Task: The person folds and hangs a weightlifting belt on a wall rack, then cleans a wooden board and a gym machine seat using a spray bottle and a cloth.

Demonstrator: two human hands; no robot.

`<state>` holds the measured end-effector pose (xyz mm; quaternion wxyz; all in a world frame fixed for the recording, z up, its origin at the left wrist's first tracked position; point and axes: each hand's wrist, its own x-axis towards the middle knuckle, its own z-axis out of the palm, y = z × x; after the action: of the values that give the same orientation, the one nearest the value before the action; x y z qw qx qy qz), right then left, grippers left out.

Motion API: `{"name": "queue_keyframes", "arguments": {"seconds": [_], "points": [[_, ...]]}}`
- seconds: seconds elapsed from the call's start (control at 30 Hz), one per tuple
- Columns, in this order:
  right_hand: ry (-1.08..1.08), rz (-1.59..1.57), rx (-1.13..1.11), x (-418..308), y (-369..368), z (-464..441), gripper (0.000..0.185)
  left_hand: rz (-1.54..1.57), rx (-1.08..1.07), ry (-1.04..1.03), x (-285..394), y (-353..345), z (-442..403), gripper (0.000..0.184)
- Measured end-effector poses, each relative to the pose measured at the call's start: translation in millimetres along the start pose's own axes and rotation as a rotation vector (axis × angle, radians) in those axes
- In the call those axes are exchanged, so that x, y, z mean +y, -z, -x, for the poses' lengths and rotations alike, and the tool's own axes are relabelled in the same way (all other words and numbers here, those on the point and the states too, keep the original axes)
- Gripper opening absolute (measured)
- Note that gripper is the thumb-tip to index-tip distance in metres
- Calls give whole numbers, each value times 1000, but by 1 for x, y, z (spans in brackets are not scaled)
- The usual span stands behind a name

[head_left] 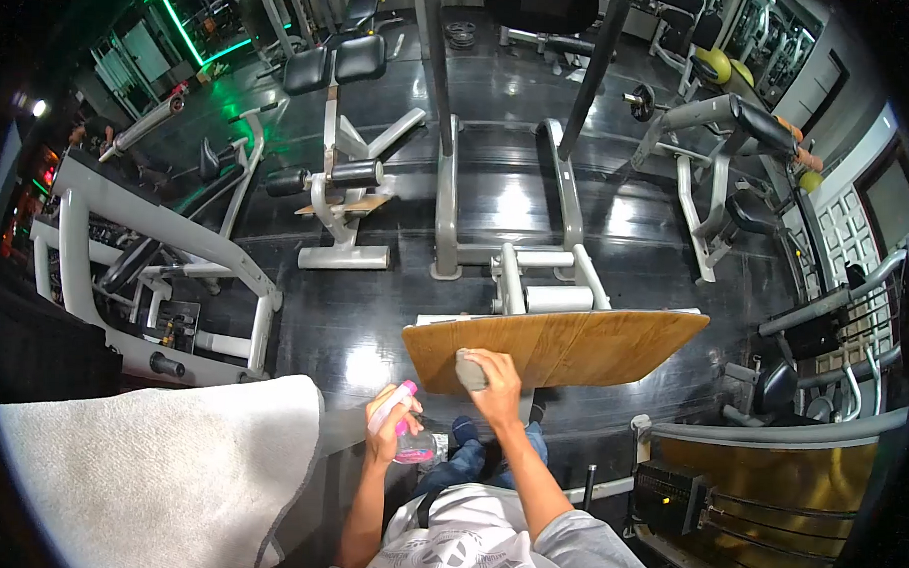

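Note:
My left hand (381, 427) is wrapped round a clear spray bottle (416, 449) with a pink and white spray head; pink liquid or a pink label shows low on it. The bottle is in front of my body, left of and below the wooden board (592, 347). That board is a wide, wood-grained foot plate tilted toward me on a grey machine frame. Over its left part, my right hand (501, 394) grips a folded grey cloth (470, 371). The cloth appears to touch the board's face, though the contact is partly hidden by my fingers.
A whitish towel (168, 454) covers a surface at lower left. Grey machine frames stand close by on the left (146, 223) and lower right (770, 430). A padded bench machine (343, 255) is ahead on the dark floor (373, 321). A person (97, 131) is at far left.

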<state>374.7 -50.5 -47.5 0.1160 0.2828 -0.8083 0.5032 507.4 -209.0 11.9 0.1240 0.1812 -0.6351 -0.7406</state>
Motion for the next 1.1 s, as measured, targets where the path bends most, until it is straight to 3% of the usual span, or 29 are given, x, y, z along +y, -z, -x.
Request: {"name": "queue_keyframes", "arguments": {"seconds": [0.2, 0.4, 0.57, 0.8, 0.87, 1.0, 1.1], "points": [[-18, -5, 190, -34, 23, -38, 47, -34, -6, -5, 0, 5, -3, 32], [65, 3, 13, -24, -23, -16, 49, -41, -30, 0, -3, 11, -8, 32], [-25, 15, -161, -10, -31, 11, 49, -23, -1, 3, 0, 17, -11, 32], [41, -24, 32, -54, -14, -42, 46, -12, 11, -30, -1, 24, -14, 28], [47, -33, 45, -56, -21, -41, 45, -22, 35, -30, 2, 24, -12, 35], [97, 17, 2, -35, -43, -18, 43, -13, 58, -37, -4, 27, -10, 35], [33, 126, -213, -20, -53, 5, 44, -10, 65, -18, -5, 29, -10, 35]]}}
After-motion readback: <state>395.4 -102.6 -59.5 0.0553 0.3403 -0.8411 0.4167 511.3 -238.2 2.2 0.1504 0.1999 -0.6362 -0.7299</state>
